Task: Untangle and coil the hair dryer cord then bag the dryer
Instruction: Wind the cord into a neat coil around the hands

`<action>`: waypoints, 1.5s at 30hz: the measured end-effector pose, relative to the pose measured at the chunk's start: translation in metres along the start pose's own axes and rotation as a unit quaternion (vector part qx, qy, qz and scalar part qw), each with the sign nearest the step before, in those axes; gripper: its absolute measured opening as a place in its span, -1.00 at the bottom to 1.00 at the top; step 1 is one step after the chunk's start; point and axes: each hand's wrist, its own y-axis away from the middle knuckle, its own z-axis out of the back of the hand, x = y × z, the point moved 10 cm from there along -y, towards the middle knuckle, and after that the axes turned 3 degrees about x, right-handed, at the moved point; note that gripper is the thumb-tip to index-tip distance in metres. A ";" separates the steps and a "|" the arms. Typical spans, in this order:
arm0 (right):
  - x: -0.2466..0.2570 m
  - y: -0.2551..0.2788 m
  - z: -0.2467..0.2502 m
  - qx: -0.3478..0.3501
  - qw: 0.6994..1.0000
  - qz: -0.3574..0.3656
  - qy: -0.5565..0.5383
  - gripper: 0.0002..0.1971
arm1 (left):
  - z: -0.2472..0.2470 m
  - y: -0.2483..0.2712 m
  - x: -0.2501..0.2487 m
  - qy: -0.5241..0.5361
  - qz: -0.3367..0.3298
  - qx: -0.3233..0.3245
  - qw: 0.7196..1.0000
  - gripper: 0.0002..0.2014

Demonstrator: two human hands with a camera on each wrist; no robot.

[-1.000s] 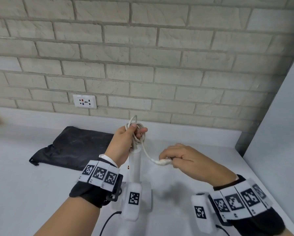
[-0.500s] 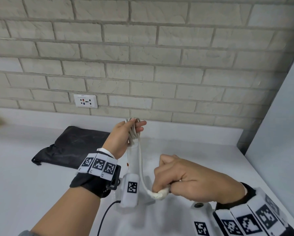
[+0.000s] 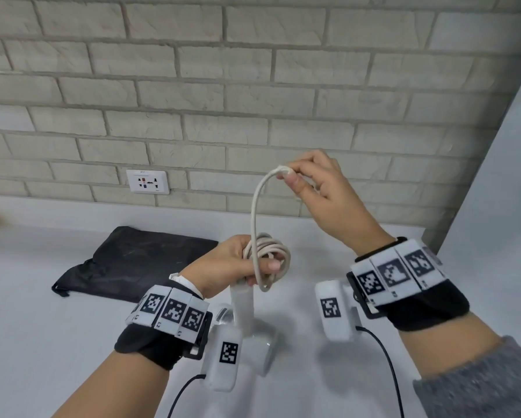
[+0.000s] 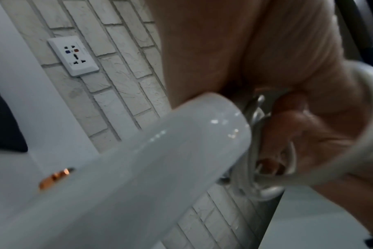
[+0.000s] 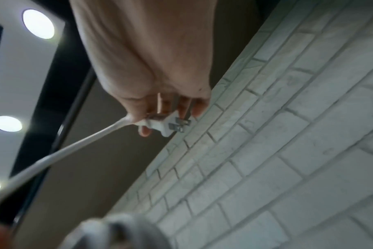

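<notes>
The white hair dryer (image 3: 243, 309) stands handle-up on the pale counter (image 3: 42, 342), its head resting on the surface below the left hand (image 3: 223, 267). Its glossy handle carries a small copper-coloured mark in the left wrist view; no brand name or writing can be read there. The off-white cord (image 3: 254, 212) is gathered into several loops at the top of the handle, where the left hand's fingers and thumb curl round the loops. From there one strand arcs up to the white plug (image 5: 160, 125), pinched between the thumb and fingertips of the raised right hand (image 3: 322, 191), its metal prongs showing. A flat black bag (image 3: 132, 263) lies on the counter, left of the dryer. Behind, a white wall socket (image 3: 147, 181) sits in the pale brick wall; its tiny print is unreadable.
</notes>
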 end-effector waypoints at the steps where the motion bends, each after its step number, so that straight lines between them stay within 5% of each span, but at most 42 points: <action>1: -0.017 -0.003 -0.002 -0.016 0.999 -0.030 0.027 -0.75 | -0.002 0.004 -0.001 0.006 -0.004 0.006 1.000 -0.53; 5: -0.075 -0.001 -0.008 -0.064 0.986 -0.152 -0.005 -0.72 | -0.016 0.002 -0.003 0.053 0.028 0.047 0.997 -0.25; 8: -0.089 0.001 -0.018 -0.053 0.971 -0.211 -0.101 -0.70 | -0.016 0.001 -0.011 0.054 -0.016 0.031 0.998 -0.39; 11: -0.075 0.002 -0.027 -0.017 0.980 -0.187 -0.072 -0.63 | -0.003 -0.002 -0.006 0.030 -0.015 -0.035 0.999 -0.59; 15: -0.043 0.007 -0.033 0.032 0.993 -0.105 0.046 -0.68 | -0.004 -0.008 -0.006 0.039 -0.027 -0.030 0.998 -0.53; 17: -0.029 0.011 -0.034 0.041 0.995 -0.088 0.010 -0.83 | -0.002 -0.010 -0.004 0.031 -0.015 -0.045 0.998 -0.60; 20: -0.008 0.013 -0.029 0.048 0.994 -0.085 -0.056 -0.75 | -0.003 -0.014 -0.003 0.011 0.005 -0.070 0.998 -0.84; 27: -0.013 0.020 -0.052 0.167 0.976 -0.127 -0.053 -0.78 | -0.003 -0.014 -0.005 0.173 -0.011 -0.051 0.984 -0.53; 29: -0.019 0.029 -0.057 0.189 0.967 -0.145 -0.087 -0.79 | 0.001 -0.015 -0.001 0.155 -0.013 -0.065 0.986 -0.61; 31: -0.023 0.041 -0.061 0.231 0.953 -0.153 -0.125 -0.77 | 0.009 -0.015 0.005 0.134 -0.012 -0.097 0.986 -0.75; 34: -0.042 0.073 -0.079 0.358 0.913 -0.168 -0.103 -0.71 | 0.018 -0.012 0.009 0.140 -0.009 -0.139 0.980 -0.70; 37: -0.075 0.119 -0.095 0.542 0.819 -0.185 0.034 -0.65 | 0.022 -0.010 0.005 0.114 -0.017 -0.169 0.979 -0.71; 39: -0.087 0.143 -0.095 0.606 0.767 -0.207 0.040 -0.43 | 0.024 -0.010 0.003 0.101 -0.023 -0.180 0.978 -0.68; 42: -0.077 0.141 -0.096 0.556 0.788 -0.234 -0.124 -0.13 | 0.021 -0.011 0.002 0.081 -0.028 -0.179 0.980 -0.58; 45: -0.084 0.106 -0.092 0.358 0.867 -0.276 -0.210 -0.48 | 0.015 -0.012 -0.002 0.067 -0.031 -0.171 0.983 -0.64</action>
